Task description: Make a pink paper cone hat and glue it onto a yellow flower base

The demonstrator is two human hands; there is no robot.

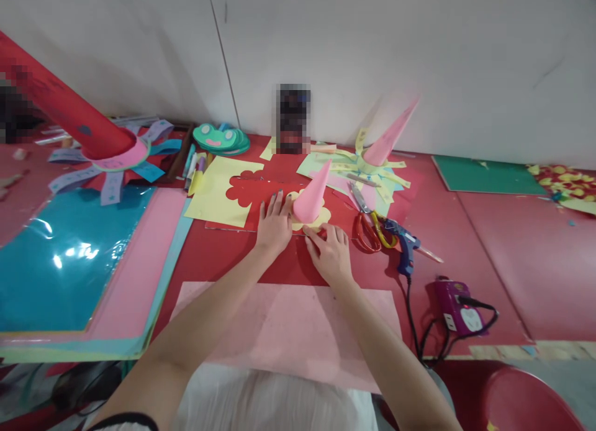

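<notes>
A pink paper cone [311, 198] stands upright on a yellow flower-shaped paper [321, 220], which lies on red paper [274, 170]. My left hand [274, 226] rests flat at the flower's left side, fingers stretched out and touching beside the cone's base. At the flower's lower right edge is my right hand [331, 252], its index finger reaching onto the paper and its fingers apart. A sheet of yellow paper [218, 192] lies to the left of the left hand. Scissors with red and yellow handles [367, 232] lie to the right, near a blue glue gun [407, 248].
Another pink cone [388, 139] with yellow strips stands behind. A purple power box [459, 307] with cords sits right. Green frog-face cutouts [221, 138], a red paper tube [69, 108] and a blue glossy sheet [74, 257] lie left. Pink paper [288, 331] covers the front edge.
</notes>
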